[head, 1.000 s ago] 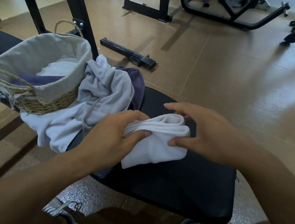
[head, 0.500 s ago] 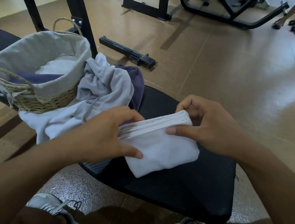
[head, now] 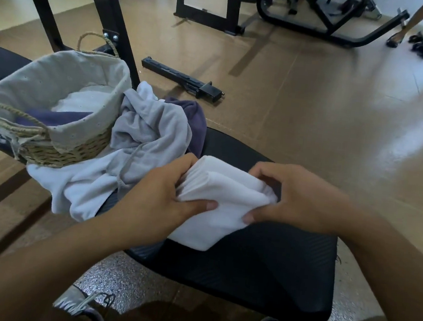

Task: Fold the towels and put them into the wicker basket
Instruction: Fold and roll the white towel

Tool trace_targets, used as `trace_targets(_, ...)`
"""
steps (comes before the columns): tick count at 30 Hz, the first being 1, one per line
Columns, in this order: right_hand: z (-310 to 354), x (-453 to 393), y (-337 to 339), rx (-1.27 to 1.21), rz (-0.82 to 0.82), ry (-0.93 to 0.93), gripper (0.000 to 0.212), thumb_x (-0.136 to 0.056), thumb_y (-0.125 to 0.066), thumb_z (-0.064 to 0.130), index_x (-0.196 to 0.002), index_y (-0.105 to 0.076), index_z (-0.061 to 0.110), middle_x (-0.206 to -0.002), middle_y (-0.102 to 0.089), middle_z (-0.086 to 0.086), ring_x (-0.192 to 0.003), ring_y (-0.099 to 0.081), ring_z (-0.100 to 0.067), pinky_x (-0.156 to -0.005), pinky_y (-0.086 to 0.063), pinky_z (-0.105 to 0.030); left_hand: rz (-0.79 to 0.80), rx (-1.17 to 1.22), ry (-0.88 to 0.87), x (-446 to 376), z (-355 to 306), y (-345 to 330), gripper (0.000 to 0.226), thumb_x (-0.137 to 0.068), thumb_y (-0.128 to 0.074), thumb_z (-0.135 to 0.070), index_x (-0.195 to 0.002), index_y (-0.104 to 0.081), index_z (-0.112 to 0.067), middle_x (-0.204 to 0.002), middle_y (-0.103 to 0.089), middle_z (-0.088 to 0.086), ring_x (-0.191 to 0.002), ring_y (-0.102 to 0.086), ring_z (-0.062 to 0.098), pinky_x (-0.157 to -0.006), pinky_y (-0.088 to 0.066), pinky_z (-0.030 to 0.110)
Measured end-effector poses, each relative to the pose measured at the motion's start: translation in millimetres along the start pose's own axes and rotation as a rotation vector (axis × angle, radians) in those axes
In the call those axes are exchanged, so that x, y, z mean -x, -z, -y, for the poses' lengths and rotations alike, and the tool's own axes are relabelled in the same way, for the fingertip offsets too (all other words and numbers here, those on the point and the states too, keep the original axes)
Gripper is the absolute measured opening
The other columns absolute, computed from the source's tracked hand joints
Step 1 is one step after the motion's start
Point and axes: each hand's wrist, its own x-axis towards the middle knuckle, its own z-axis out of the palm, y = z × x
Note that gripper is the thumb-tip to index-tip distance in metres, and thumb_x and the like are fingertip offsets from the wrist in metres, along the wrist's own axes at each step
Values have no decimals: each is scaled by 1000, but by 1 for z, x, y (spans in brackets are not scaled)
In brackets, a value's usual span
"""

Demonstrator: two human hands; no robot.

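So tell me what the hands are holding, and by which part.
Both hold the folded white towel: the left hand pinches its layered left end, the right hand its right end.

Place: a gym.
Far side: black steel machine frames (head: 313,19) stand on a tan tiled floor (head: 315,114).
Left: slanted black uprights (head: 101,8) of a rack.
Floor, middle: a loose black metal bar (head: 180,80).
Near: a black padded bench (head: 259,266), trainers (head: 83,306) below it.
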Motion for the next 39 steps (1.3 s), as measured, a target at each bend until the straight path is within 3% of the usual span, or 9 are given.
trace_targets(7,0,1,1,-171,-85,27,27,-79,-84,34,-103,-71,34,-99,-73,14,-90,-69,-5,-76,-58,-29,-66,221,11,-1,-9,2,30,-73,-80,-37,-93,-63,-24,-84,-70,-4,-71,-63,4,-63,-53,22)
trace_targets(13,-4,-2,7,-244,-120,-41,25,-79,-83,35,-102,-74,30,-98,-76,12,-88,-73,-6,-80,-62,-34,-90,267,83,-5,-8,4,29,-71,-83,-40,-84,-61,-28,-83,-77,6,-77,-69,41,-65,-57,54)
trace_targets(18,-14,-12,2,-228,-284,-160,50,-66,-78,60,-110,-65,39,-94,-72,7,-81,-70,-10,-73,-61,-33,60,269,270,-4,-12,-8,26,-84,-79,-24,-96,-57,-15,-66,-72,10,-62,-70,26,-55,-60,38)
trace_targets(20,-20,-21,-8,-148,-311,-213,51,-69,-78,63,-112,-62,42,-96,-68,13,-81,-66,-5,-71,-54,-26,160,168,330,0,-9,-19,26,-89,-73,-33,-98,-53,-18,-63,-72,6,-59,-71,21,-53,-58,38)
trace_targets(24,-30,-37,-20,-24,-342,-240,46,-84,-72,55,-124,-59,38,-117,-61,15,-87,-63,-3,-77,-52,-24,92,-664,154,0,3,-20,35,-85,-63,-61,-98,-44,-35,-65,-59,-10,-74,-58,8,-61,-40,32)
trace_targets(29,-31,-28,-13,71,-298,-272,32,-88,-70,53,-116,-63,37,-107,-64,17,-90,-61,1,-81,-52,-26,-25,-534,-128,-3,8,-24,27,-88,-66,-47,-108,-56,-33,-102,-63,-18,-99,-59,7,-80,-49,31)
trace_targets(31,-30,-21,-14,115,-180,-323,36,-84,-72,57,-113,-62,38,-102,-63,17,-91,-60,-1,-83,-53,-29,116,-549,-240,4,11,-39,48,-94,-55,-49,-138,-49,-30,-147,-47,-11,-139,-40,12,-113,-39,37)
trace_targets(33,-31,-16,-17,175,-51,-377,43,-77,-76,61,-110,-60,39,-98,-62,17,-89,-60,-2,-83,-55,-32,269,-607,-306,12,10,-56,65,-99,-38,-57,-157,-21,-32,-168,-11,-6,-156,0,12,-127,-9,37)
trace_targets(39,-46,-21,-26,276,116,-493,47,-70,-86,51,-104,-60,33,-96,-60,15,-87,-58,-7,-78,-53,-33,517,-762,-203,34,21,-86,89,-96,-26,-73,-157,21,-28,-162,33,-3,-146,37,13,-124,12,41)
